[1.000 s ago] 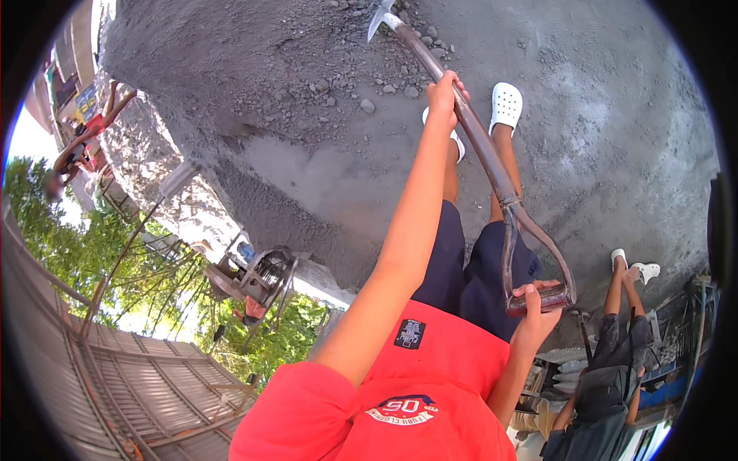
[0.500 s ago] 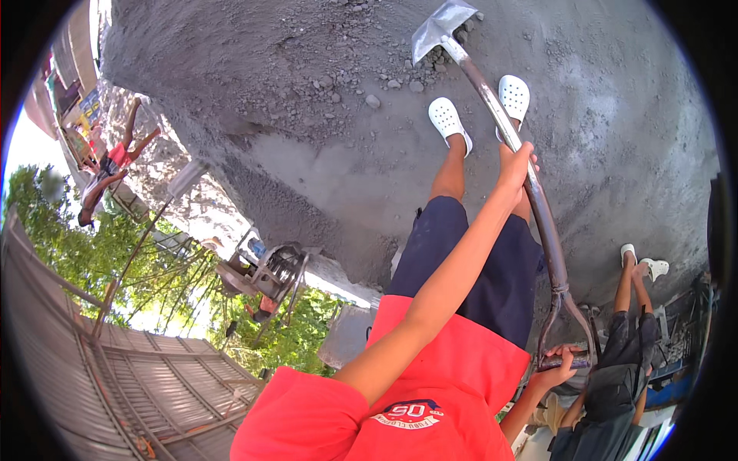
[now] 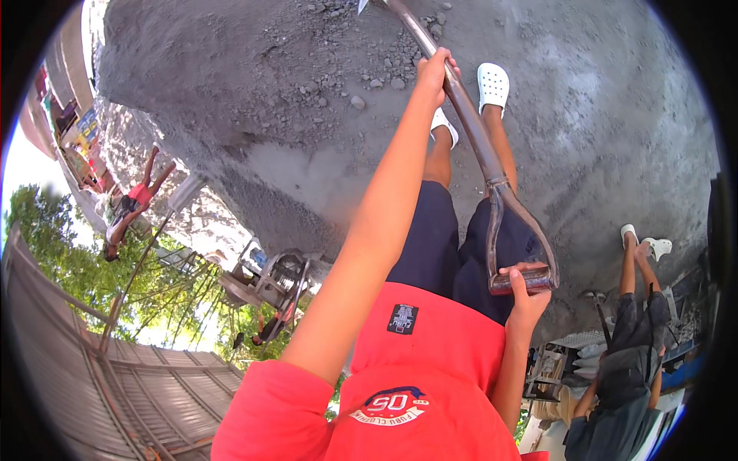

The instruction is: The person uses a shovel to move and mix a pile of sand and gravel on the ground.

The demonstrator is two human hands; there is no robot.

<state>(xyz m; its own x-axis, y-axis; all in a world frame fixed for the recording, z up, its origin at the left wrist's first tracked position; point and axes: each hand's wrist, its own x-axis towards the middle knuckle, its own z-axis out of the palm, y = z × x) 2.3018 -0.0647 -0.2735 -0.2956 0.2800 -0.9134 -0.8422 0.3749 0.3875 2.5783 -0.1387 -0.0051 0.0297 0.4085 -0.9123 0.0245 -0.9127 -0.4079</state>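
A glossy brown, round-shafted shovel runs through the clasping left hand. The right hand grasps the triangular handle.

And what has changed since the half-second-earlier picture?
The shovel has moved forward and left, its blade now almost out of view; the left hand and right hand went with it. Nothing was let go: left on shaft, right on handle, as before.
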